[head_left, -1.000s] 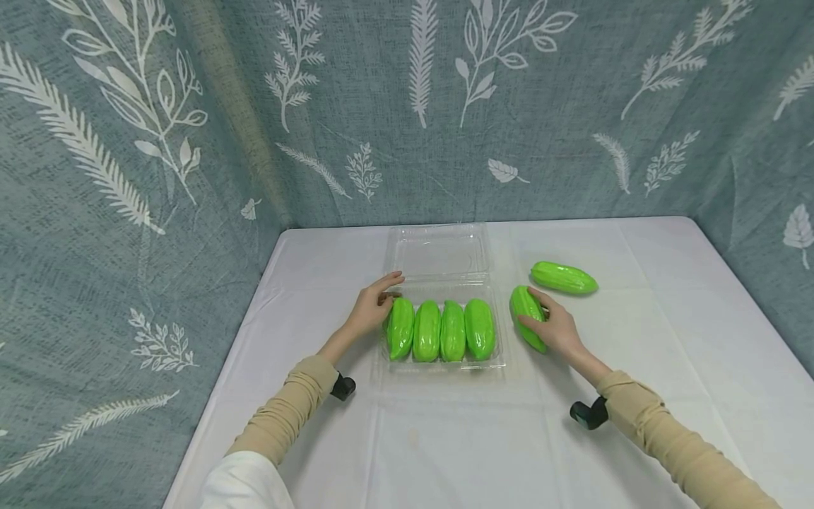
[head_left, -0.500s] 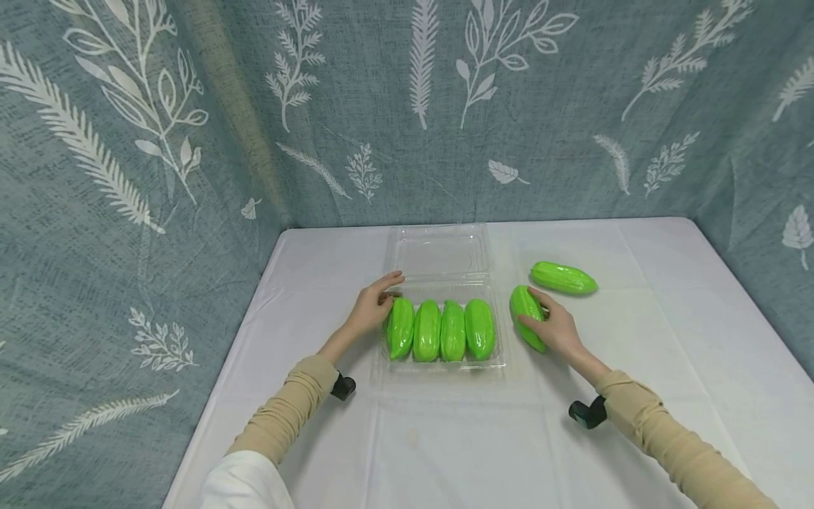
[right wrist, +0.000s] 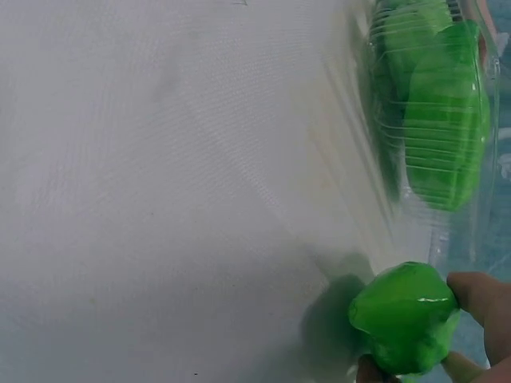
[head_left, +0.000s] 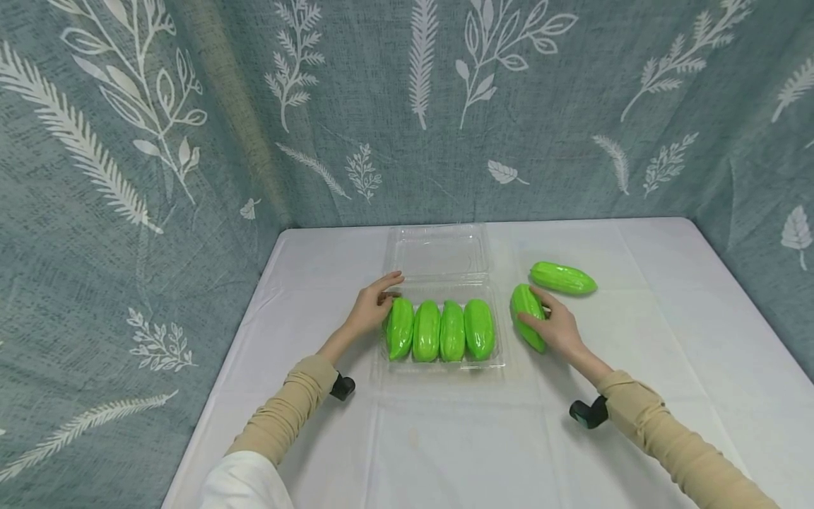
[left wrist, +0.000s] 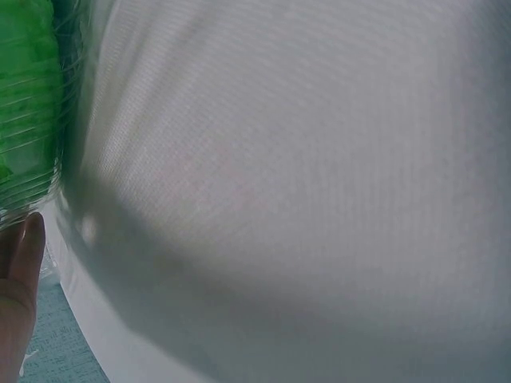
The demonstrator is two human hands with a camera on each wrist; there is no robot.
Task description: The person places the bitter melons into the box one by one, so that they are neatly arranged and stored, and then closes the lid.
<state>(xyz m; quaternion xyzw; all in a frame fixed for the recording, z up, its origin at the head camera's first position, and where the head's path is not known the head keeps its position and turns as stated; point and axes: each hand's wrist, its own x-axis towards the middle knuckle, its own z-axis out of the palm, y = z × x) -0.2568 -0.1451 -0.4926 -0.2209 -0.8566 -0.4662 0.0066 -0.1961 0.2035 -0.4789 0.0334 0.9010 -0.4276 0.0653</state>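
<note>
A clear plastic clamshell container (head_left: 492, 362) lies with its lid folded back, several bright green, ridged, cucumber-shaped vegetables side by side in it. At its back left corner my left hand (head_left: 369, 309) holds the rim, index finger stretched out along the hinge side. The left wrist view catches a digit (left wrist: 30, 247) against the container's wall; the rest of that grip is hidden. To the container's right, my right hand (head_left: 558, 329) grips a loose green ridged vegetable (head_left: 526, 311) between thumb and fingers. In the right wrist view, that vegetable (right wrist: 407, 315) appears end-on, apart from the container (right wrist: 483, 171).
Another green ridged vegetable (head_left: 562, 278) lies on the table behind my right hand. The transparent lid (head_left: 437, 251) rests flat toward the back edge. White cloth (head_left: 445, 438) covers the table, and a patterned blue-green curtain (head_left: 407, 170) hangs behind and at both sides.
The vegetable in my right hand has shifted very slightly. Otherwise both hands, the container and the other vegetables stay where they were.
</note>
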